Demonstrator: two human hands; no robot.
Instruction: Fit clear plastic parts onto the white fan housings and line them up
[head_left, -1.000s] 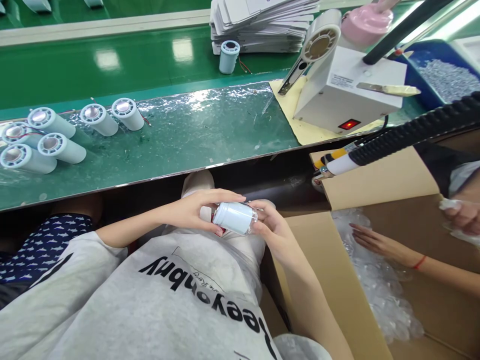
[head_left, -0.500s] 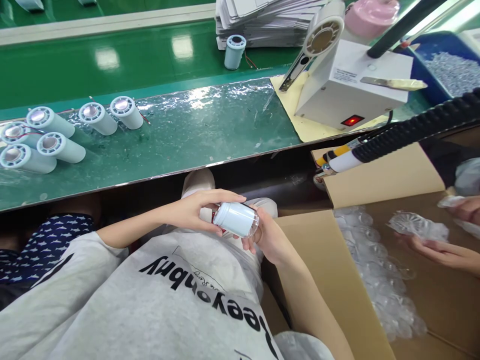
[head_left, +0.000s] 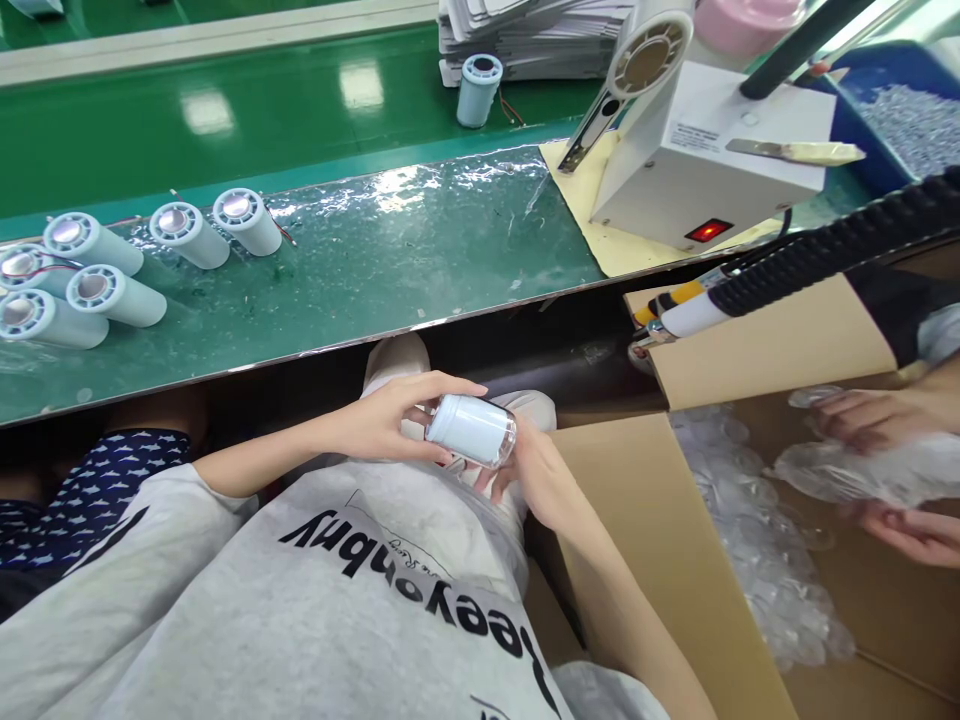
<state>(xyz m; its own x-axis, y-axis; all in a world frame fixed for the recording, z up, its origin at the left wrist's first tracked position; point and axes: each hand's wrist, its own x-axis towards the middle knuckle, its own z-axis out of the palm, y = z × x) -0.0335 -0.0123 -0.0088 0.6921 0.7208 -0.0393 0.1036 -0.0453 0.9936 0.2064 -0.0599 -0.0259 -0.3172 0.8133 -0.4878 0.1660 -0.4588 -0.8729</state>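
Note:
Over my lap, a light-blue cylinder [head_left: 469,430] lies on its side, with a clear plastic cap [head_left: 507,440] round its right end. My left hand [head_left: 401,415] grips the left end, thumb on the near side and fingers along the far side. At the capped end is my right hand [head_left: 529,465], its palm against the cap and some fingertips showing below; its thumb is mostly hidden. On the bench at left stand and lean several similar light-blue cylinders [head_left: 184,235] with ring-shaped slotted tops, some with thin red and black wires.
A white box-shaped device [head_left: 720,170] with a lit red switch stands on the green bench [head_left: 420,250]. Beyond are stacked white sheets [head_left: 540,40] and a blue bin [head_left: 900,120]. At right, another person's hands [head_left: 874,415] hold clear plastic over an open carton [head_left: 645,520].
My right hand has turned slightly at the capped end, its fingertips lower and more spread. The cylinder stays nearly in place. The other person's hands have shifted, with more clear plastic between them.

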